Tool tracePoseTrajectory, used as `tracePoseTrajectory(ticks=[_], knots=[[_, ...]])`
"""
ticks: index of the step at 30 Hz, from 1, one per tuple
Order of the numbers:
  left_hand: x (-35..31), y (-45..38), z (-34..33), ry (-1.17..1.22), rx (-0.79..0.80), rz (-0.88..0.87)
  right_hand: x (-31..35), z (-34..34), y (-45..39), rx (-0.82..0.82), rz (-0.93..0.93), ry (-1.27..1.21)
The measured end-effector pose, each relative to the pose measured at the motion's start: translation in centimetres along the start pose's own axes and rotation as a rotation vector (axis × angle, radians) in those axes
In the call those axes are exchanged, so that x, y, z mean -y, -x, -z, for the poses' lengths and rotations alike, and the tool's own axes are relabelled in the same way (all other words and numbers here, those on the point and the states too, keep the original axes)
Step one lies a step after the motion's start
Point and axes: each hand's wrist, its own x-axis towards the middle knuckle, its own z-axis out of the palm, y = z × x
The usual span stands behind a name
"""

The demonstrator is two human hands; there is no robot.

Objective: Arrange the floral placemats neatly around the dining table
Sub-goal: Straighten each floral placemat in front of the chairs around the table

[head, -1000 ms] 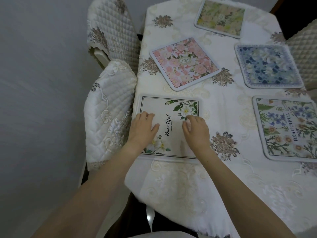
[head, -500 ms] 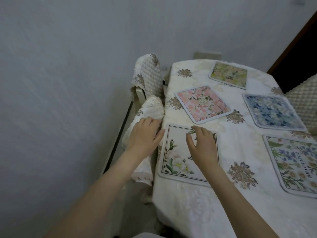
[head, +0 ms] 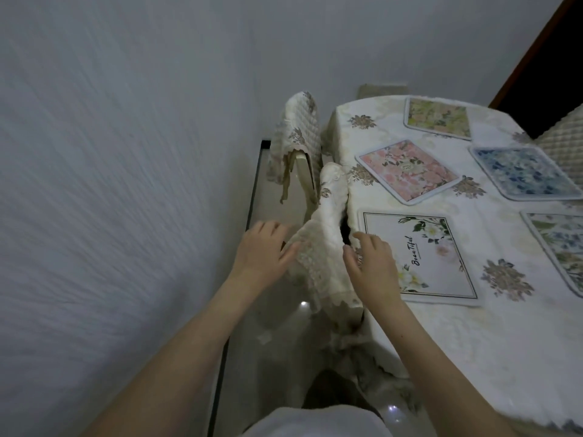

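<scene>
Pale wall on the left, glossy floor below, dining table [head: 441, 335] under a cream embroidered cloth at right. Five floral placemats lie flat on it: the white one lettered "Beau Tiful" [head: 438, 257] nearest, a pink one [head: 407, 170] beyond, a yellow-green one [head: 438, 117] at the far end, a blue one [head: 522, 171] and a green-and-blue one [head: 561, 247] along the right side.

Left hand [head: 260, 250]: fingers spread and loose, touching the lace edge of the nearer chair cover [head: 318, 247]; gripping nothing. Right hand [head: 370, 263]: fingers slack, over the white mat's left corner; whether it touches the mat cannot be told.

Handling, judged: mats look thin, light and flexible, soft-edged, likely to slide on the smooth cloth. Best taken at a corner or edge, or nudged with flat palms.

In the way: the nearer chair, pressed against the table edge just beside the white mat; a second covered chair [head: 295, 137] behind it; a quilted chair back [head: 564, 134] at far right.
</scene>
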Motion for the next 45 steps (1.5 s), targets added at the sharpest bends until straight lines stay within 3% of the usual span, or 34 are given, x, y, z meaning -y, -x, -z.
tracePoseTrajectory(ticks=[12, 26, 35, 45], knots=[[5.0, -8.1, -0.2, 0.032, 0.036, -0.087, 3.2, -2.7, -8.2, -0.037, -0.024, 0.102], [8.8, -26.4, -2.5, -0.028, 0.142, -0.305, 2.2, -7.2, -22.9, 0.009, -0.107, 0.184], [11.9, -35.0, -6.5, 0.027, 0.296, -0.456, 2.4, -10.2, -27.5, 0.007, -0.334, 0.235], [9.4, -45.8, -9.0, 0.152, 0.308, -0.671, 2.3, -9.3, -33.0, -0.212, -0.527, 0.276]])
